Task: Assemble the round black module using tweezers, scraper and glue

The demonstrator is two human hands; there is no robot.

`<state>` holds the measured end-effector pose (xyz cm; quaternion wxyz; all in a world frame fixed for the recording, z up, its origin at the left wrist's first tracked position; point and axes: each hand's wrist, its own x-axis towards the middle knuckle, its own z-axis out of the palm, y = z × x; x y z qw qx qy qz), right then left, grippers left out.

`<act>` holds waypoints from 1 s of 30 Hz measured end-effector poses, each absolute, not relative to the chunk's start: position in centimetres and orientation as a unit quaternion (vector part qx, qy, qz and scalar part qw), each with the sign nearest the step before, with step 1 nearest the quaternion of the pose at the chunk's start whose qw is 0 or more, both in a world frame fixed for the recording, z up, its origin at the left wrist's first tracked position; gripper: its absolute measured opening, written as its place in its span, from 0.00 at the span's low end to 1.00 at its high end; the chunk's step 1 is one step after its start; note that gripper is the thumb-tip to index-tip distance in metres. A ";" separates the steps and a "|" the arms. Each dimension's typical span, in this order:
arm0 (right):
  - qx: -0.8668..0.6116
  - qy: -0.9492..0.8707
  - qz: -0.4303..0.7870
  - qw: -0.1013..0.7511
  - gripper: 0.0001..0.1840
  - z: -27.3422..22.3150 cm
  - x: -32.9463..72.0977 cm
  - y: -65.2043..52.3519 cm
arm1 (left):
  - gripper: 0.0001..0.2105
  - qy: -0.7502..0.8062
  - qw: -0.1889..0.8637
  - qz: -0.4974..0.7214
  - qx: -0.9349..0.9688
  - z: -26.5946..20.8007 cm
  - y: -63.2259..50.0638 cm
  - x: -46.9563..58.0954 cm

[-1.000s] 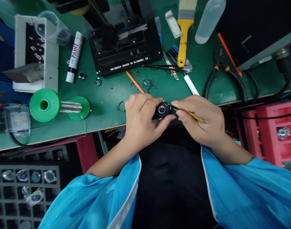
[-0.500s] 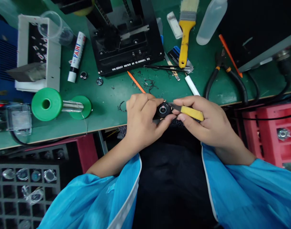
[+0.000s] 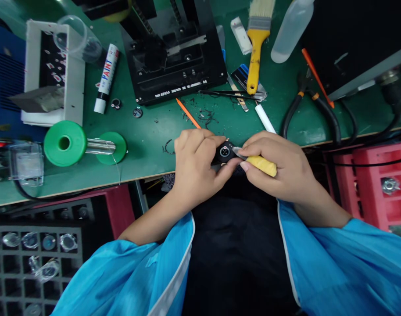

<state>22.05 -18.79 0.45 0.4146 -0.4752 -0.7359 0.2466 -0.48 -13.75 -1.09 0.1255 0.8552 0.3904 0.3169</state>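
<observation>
Near the front edge of the green bench, my left hand grips a small black smartwatch body between thumb and fingers. Its back, with a round sensor, faces up. My right hand is closed around a small knife with a yellow-wrapped handle. The knife's short metal blade touches or nearly touches the right rim of the watch body. Black shavings and an orange stick lie on the bench just beyond my left hand.
A black machine base stands behind my hands. To the right lie a yellow brush, pliers and a white bottle. Leftward are a solder spool, paint marker and white box. A foam tray holds wrapped watches.
The knife in my right hand has turned, so its handle slants lower and the blade catches light. My right fingers have curled closer around it. My left hand and the watch body hold still.
</observation>
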 end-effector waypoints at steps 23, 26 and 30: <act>-0.482 -0.730 0.237 0.422 0.08 -0.1 21.2 -19.2 | 0.16 0.392 0.128 0.310 0.857 -1.1 -13.8 -0.6; -0.483 -0.731 0.236 0.420 0.08 0.1 21.1 -19.2 | 0.16 0.392 0.124 0.307 0.858 -1.1 -13.8 -0.7; -0.490 -0.735 0.230 0.408 0.07 0.4 21.0 -19.1 | 0.15 0.391 0.125 0.300 0.861 -1.0 -13.8 -0.7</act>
